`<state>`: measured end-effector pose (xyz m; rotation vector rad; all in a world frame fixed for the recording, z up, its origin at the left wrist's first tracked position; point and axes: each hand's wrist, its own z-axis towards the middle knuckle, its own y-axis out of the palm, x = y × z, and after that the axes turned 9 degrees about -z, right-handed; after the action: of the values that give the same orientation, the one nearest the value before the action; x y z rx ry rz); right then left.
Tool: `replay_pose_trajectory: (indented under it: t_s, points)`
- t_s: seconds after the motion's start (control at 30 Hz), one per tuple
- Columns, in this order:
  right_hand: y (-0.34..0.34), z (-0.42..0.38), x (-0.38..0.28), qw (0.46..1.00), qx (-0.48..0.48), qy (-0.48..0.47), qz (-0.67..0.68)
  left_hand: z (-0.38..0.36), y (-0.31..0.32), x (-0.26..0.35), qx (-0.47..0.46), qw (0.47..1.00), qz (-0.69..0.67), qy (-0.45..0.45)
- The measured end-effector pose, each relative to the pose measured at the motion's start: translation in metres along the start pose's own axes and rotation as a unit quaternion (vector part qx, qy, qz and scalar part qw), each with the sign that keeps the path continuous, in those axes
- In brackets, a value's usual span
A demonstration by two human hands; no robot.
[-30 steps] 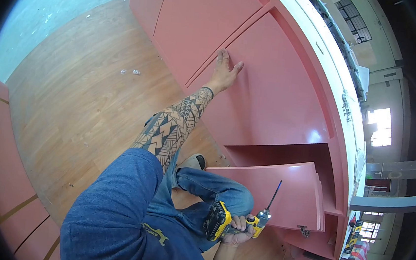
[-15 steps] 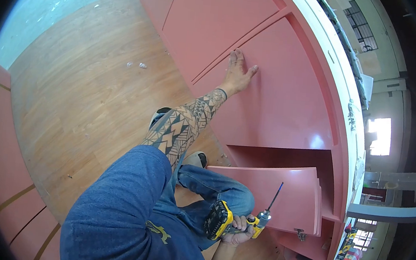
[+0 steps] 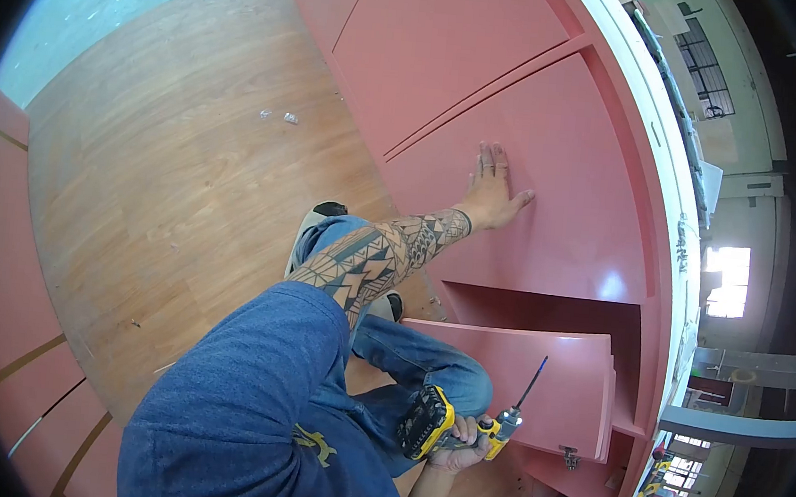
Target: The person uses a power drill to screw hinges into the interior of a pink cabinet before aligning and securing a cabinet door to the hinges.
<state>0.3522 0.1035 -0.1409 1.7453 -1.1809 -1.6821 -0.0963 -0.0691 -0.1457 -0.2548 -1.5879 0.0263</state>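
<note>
I am pressing my left hand [image 3: 493, 192], fingers spread flat, on the closed pink cabinet door [image 3: 534, 204] at 12 o'clock. My right hand [image 3: 459, 440] is gripping the yellow drill [image 3: 453, 426] at 5 o'clock, bit pointing toward the open door [image 3: 528, 383]. Judgement: I am keeping the palm flat and the bit clear of my knee.

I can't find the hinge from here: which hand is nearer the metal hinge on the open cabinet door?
Right. The right hand grips the drill just left of the hinge; the left hand lies flat on the closed door, far above.
</note>
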Motion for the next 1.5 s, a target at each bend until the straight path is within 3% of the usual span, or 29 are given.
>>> replay_pose_trajectory:
  t_s: [0.23,0.3,0.37,0.5,0.57,0.67,1.03,1.1,1.2,1.5]
  points:
    - [-0.001,0.001,-0.003,1.000,0.017,0.007,0.011,0.009,0.007,-0.009,-0.004,1.000,-0.018,0.020]
    - [0.004,0.001,-0.001,1.000,0.012,0.001,0.016,0.014,0.012,-0.017,0.040,0.997,-0.029,0.056]
    - [0.009,0.001,0.000,1.000,0.010,0.001,0.028,0.001,-0.003,0.001,0.068,0.980,0.019,0.189]
    - [0.013,0.001,0.002,0.999,0.028,-0.002,0.036,-0.019,0.004,0.045,0.001,0.939,0.078,0.336]
    - [0.012,0.002,0.001,0.999,0.024,-0.011,0.043,-0.032,0.014,0.072,0.005,0.858,0.166,0.486]
    - [0.008,0.000,0.002,0.998,0.021,-0.007,0.052,-0.044,0.038,0.114,-0.032,0.819,0.196,0.539]
    - [-0.004,0.002,0.013,0.993,-0.020,-0.027,0.110,-0.064,0.079,0.184,0.005,0.810,0.341,0.477]
    - [-0.007,0.000,0.015,0.992,-0.023,-0.037,0.117,-0.071,0.075,0.198,-0.063,0.850,0.334,0.403]
    - [-0.010,0.002,0.018,0.992,-0.024,-0.054,0.113,-0.073,0.069,0.212,-0.068,0.837,0.351,0.413]
    - [-0.005,0.001,0.018,0.994,0.012,-0.082,0.072,-0.154,-0.041,0.181,-0.107,0.840,0.261,0.463]
